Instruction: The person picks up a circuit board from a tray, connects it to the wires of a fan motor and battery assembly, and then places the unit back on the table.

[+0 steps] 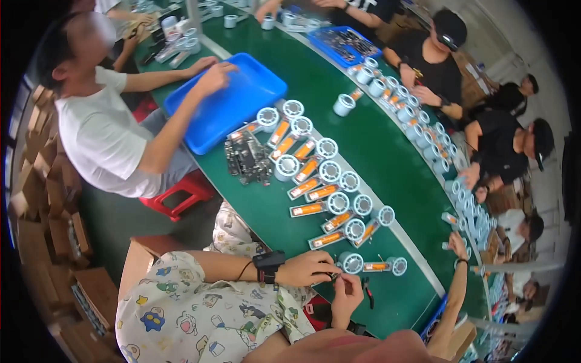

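Observation:
Close to the table edge, my left hand (307, 268) and my right hand (347, 295) meet with fingers pinched together. Between the fingertips is a small dark part (332, 276), mostly hidden, whose kind I cannot make out. Just beyond them stands a light-blue unit with a round ring head (350, 262). Beside it lies another such unit, its handle showing an orange strip (376, 267). To the right of my right hand rests a hand tool with red and black handles (368, 293), perhaps pliers.
Rows of light-blue units (330, 172) run up the green table (266, 212). A heap of small dark parts (248, 157) lies left of them. A co-worker in white reaches over a blue tray (254, 85). Other people work along the far side. A red stool (181, 195) stands below.

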The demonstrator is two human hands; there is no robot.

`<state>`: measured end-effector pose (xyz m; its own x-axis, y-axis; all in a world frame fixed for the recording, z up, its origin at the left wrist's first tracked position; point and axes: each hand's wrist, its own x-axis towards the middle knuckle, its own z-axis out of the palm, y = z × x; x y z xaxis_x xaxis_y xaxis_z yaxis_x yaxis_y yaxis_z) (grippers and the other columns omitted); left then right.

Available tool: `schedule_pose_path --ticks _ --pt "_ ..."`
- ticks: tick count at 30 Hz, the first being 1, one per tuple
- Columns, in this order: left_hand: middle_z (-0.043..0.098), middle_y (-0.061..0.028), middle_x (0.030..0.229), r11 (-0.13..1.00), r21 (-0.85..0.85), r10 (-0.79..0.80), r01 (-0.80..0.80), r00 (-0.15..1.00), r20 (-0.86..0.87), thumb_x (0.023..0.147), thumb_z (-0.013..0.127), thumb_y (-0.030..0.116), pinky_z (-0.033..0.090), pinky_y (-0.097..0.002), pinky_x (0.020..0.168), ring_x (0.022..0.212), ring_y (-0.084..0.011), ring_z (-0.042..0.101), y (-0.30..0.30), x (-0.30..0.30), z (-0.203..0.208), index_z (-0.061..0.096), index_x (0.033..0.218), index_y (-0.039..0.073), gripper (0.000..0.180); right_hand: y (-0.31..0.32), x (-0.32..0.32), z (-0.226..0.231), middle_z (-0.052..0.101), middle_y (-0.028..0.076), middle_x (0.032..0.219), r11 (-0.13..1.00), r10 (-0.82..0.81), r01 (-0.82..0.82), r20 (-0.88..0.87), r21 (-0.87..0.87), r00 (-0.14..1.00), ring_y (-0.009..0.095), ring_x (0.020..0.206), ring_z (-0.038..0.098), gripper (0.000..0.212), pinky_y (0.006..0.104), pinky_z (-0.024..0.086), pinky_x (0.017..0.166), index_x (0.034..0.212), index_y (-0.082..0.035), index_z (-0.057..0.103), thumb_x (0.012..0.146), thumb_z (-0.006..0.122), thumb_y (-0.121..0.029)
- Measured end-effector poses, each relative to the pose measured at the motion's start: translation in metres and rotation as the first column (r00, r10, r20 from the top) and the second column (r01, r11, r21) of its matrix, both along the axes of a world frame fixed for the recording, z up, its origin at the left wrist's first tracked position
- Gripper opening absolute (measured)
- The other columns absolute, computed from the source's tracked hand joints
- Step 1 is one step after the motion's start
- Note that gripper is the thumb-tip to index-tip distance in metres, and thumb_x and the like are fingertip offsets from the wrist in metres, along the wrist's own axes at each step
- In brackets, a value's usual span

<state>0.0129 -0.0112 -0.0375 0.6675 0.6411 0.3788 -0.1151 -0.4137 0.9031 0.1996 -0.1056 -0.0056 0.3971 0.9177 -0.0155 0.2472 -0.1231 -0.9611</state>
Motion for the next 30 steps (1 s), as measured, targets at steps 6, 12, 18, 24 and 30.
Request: schedule_pose_path --ticks 6,12,18,24,30 --pt "0.061 -0.0095 0.114 1.0 0.03 0.002 -0.001 0.999 -0.038 0.094 0.074 0.017 0.052 -0.0394 0.093 0.105 -0.0278 0.062 -0.005 -0.002 -0.003 0.072 0.128 0.01 0.035 -0.013 -0.016 0.006 0.067 0.009 0.099 0.997 -0.078 0.075 0.107 0.027 0.991 0.019 0.084 0.067 0.009 0.029 0.054 0.074 0.1 0.002 0.069 0.091 0.068 0.005" --pt "0.062 -0.011 0.113 1.0 -0.017 0.006 -0.007 0.997 -0.071 0.092 0.076 0.016 0.052 -0.0397 0.093 0.106 -0.0291 0.062 -0.002 0.001 0.002 0.072 0.125 0.008 0.034 -0.007 -0.015 0.01 0.071 0.011 0.094 0.999 -0.007 -0.007 0.329 0.042 0.944 0.018 0.082 0.068 0.014 0.0307 0.054 0.072 0.107 0.001 0.072 0.093 0.07 0.002" --pt "0.064 -0.0118 0.117 0.995 -0.094 -0.035 0.024 0.993 -0.115 0.091 0.076 0.01 0.052 -0.0397 0.094 0.108 -0.0296 0.063 0.009 0.0 0.01 0.073 0.124 0.007 0.034 0.007 -0.015 0.027 0.073 0.011 0.094 0.996 0.044 -0.023 0.262 -0.081 0.964 0.016 0.082 0.07 0.018 0.0295 0.056 0.074 0.112 0.002 0.07 0.095 0.069 0.001" --pt "0.065 -0.0107 0.115 0.985 -0.164 -0.065 0.046 0.991 -0.118 0.092 0.075 0.008 0.053 -0.0371 0.093 0.107 -0.0274 0.064 0.011 0.002 0.006 0.072 0.127 0.007 0.035 0.006 -0.014 0.025 0.074 0.012 0.096 0.992 0.081 -0.107 0.301 0.069 0.95 0.021 0.077 0.071 0.021 0.0302 0.056 0.07 0.114 0.001 0.07 0.093 0.07 0.005" --pt "0.065 -0.01 0.114 0.978 -0.205 -0.061 0.034 0.99 -0.126 0.09 0.077 0.007 0.054 -0.0355 0.089 0.103 -0.026 0.066 0.005 0.002 0.008 0.074 0.125 0.008 0.035 0.001 -0.014 0.026 0.074 0.012 0.093 0.992 0.066 -0.094 0.302 0.079 0.951 0.021 0.075 0.07 0.022 0.0312 0.055 0.068 0.111 0.001 0.07 0.09 0.072 0.007"
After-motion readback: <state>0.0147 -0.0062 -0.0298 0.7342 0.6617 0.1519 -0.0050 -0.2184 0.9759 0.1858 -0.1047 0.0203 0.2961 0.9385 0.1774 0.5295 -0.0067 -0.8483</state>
